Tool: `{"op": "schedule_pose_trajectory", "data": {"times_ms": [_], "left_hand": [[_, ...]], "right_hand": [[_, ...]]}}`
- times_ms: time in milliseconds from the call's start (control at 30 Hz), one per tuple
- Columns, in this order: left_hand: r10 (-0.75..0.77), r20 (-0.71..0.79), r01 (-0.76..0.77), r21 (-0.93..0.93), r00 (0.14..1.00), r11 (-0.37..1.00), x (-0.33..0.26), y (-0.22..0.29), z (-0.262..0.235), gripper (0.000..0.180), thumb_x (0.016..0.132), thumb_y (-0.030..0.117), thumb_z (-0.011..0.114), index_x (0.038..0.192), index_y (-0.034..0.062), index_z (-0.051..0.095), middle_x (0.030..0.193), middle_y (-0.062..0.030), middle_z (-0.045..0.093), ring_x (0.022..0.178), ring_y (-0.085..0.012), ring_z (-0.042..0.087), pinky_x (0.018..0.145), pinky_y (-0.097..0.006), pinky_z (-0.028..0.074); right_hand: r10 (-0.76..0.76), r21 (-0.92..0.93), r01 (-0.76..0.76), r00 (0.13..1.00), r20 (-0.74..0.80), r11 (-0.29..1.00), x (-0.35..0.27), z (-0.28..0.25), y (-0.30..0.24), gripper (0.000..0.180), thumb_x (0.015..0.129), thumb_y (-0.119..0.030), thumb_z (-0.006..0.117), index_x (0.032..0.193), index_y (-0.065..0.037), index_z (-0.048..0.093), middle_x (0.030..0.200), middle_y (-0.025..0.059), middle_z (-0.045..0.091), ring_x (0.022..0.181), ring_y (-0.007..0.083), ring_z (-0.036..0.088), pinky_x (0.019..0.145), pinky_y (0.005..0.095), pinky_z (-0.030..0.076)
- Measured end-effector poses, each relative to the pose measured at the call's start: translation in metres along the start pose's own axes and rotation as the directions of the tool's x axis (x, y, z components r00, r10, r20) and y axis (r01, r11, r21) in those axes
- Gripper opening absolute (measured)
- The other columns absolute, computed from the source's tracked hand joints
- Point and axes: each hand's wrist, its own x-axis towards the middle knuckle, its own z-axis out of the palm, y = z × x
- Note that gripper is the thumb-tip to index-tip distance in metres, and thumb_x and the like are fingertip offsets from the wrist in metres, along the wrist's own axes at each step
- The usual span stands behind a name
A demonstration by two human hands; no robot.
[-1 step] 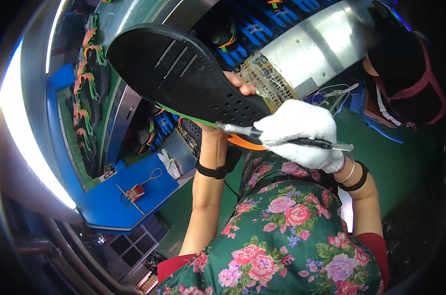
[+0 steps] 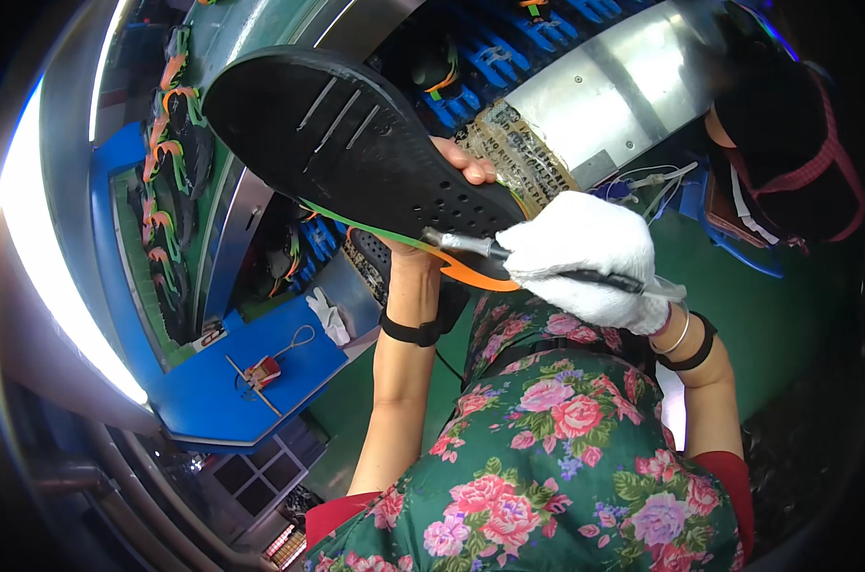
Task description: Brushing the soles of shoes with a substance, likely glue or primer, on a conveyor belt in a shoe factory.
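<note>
A large black shoe (image 2: 327,133) is held up with its flat face toward me; it has three slots, rows of small holes and a green-to-orange edge. My bare left hand (image 2: 466,162) grips it from beneath, with fingertips over the far edge and the palm hidden. In a white knit glove, my right hand (image 2: 585,253) holds a small brush (image 2: 466,244) with a metal collar and dark handle. The brush tip is at the shoe's near edge, by the green and orange band; whether it touches I cannot tell. Another black perforated shoe (image 2: 367,250) is partly visible behind my left wrist.
Several black shoes with orange and green bands (image 2: 170,181) line the left side. A white glove (image 2: 329,316) and a red object with a wire loop (image 2: 261,374) lie on the blue table (image 2: 203,405). Blue racks (image 2: 499,62) and a metal panel (image 2: 613,86) stand ahead.
The shoe has shifted very slightly to the left. The brush has tilted a little, its tip moving slightly right and up along the edge.
</note>
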Motion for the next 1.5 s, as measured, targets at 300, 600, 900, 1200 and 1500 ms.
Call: {"op": "schedule_pose_trajectory", "data": {"times_ms": [300,600,900,1200,1500], "left_hand": [[-0.015,-0.034,0.016,0.032,0.999,0.999,0.003,0.002,0.004,0.078,0.092,0.064,0.063,0.117,-0.0097,0.059,0.099,-0.022,0.069,0.1,-0.0318,0.067,0.099,-0.046,0.05],[-0.023,0.009,0.022,0.099,1.0,0.995,0.01,0.004,-0.002,0.08,0.09,0.069,0.063,0.112,-0.0086,0.061,0.097,-0.0219,0.069,0.096,-0.0297,0.068,0.096,-0.045,0.05],[-0.029,0.05,0.025,0.082,0.998,0.996,0.014,0.006,-0.002,0.053,0.098,0.045,0.066,0.112,-0.0056,0.061,0.098,-0.0194,0.068,0.1,-0.0341,0.068,0.1,-0.045,0.051],[-0.034,-0.034,0.033,-0.031,0.999,0.999,0.012,0.003,-0.008,0.114,0.074,0.097,0.051,0.121,-0.0069,0.057,0.108,-0.0192,0.065,0.104,-0.0338,0.064,0.097,-0.05,0.05],[-0.078,-0.104,0.089,0.108,0.991,0.99,0.011,0.003,-0.019,0.119,0.07,0.1,0.048,0.12,-0.0085,0.058,0.108,-0.0173,0.063,0.107,-0.0329,0.062,0.098,-0.047,0.052]], "right_hand": [[-0.021,0.061,0.02,1.0,0.018,0.998,0.001,-0.003,-0.001,0.026,0.076,-0.002,0.085,0.1,-0.008,0.08,0.099,0.0096,0.078,0.083,0.0269,0.073,0.074,0.0364,0.058],[0.02,0.014,-0.02,0.999,0.04,1.0,-0.001,-0.009,0.004,0.022,0.076,-0.002,0.083,0.097,-0.005,0.079,0.098,0.0106,0.078,0.086,0.0263,0.074,0.077,0.0361,0.059],[0.089,0.027,-0.091,0.993,0.077,0.995,-0.002,-0.012,0.0,0.02,0.077,-0.004,0.084,0.096,-0.006,0.079,0.095,0.0099,0.077,0.085,0.0259,0.074,0.075,0.0355,0.059],[-0.049,-0.052,0.053,0.996,0.078,0.997,-0.007,-0.005,-0.002,0.025,0.074,-0.003,0.084,0.097,-0.009,0.079,0.097,0.009,0.077,0.08,0.0259,0.072,0.07,0.0366,0.057],[0.036,-0.069,-0.037,0.999,-0.018,0.997,-0.006,-0.011,-0.01,0.026,0.074,0.002,0.085,0.098,-0.006,0.078,0.096,0.011,0.077,0.081,0.0246,0.072,0.071,0.0346,0.057]]}}
